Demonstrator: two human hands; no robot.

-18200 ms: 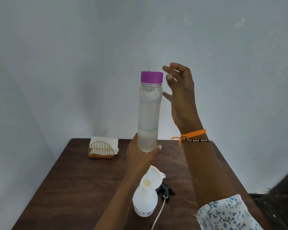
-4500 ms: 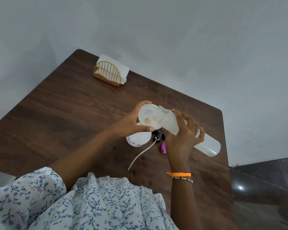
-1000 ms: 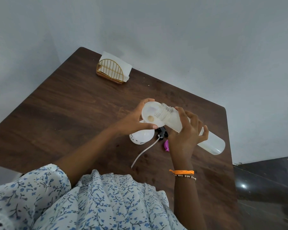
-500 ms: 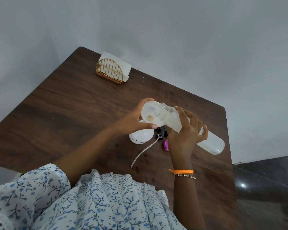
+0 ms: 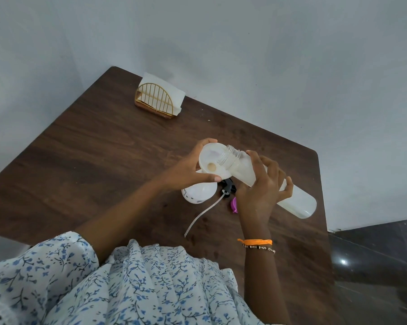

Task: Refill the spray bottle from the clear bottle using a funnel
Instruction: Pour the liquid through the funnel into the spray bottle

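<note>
Right hand (image 5: 258, 193) fingers clamped on clear bottle (image 5: 268, 181), tipped with its open mouth over the funnel (image 5: 211, 165). Left hand (image 5: 188, 170) fingers pinch funnel rim; funnel sits in spray bottle (image 5: 199, 193) standing on counter (image 5: 92, 165). Purple cap (image 5: 233, 205) lies beside it.

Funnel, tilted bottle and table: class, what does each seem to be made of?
Funnel: likely plastic, opaque white, smooth matte bowl.
Clear bottle: probably plastic, translucent, threaded neck.
Table: wood or wood-look laminate, dark brown grain, low sheen.
</note>
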